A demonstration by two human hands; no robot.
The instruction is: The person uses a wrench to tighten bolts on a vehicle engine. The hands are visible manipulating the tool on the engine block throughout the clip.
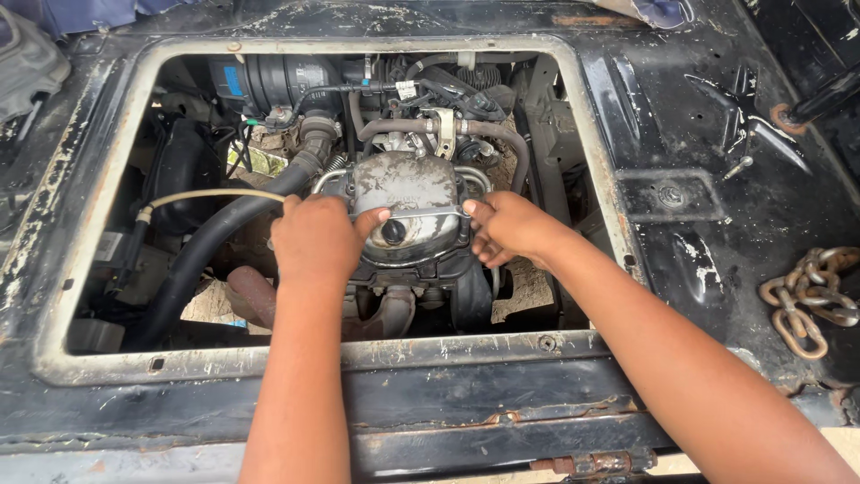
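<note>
A grimy silver engine cover (408, 193) with a black round cap (393, 231) sits in the middle of an open engine bay. My left hand (315, 238) grips the cover's left edge, thumb reaching toward the cap. On the cover's right edge rests my right hand (507, 226), its fingers curled against the metal. Both forearms reach in from the bottom of the view.
A rusty rectangular opening frame (358, 354) surrounds the bay. A thick black hose (210, 246) and a thin pale tube (215, 194) run at left. A black air duct (278, 81) lies at the back. A rusty chain (811, 300) rests on the black panel at right.
</note>
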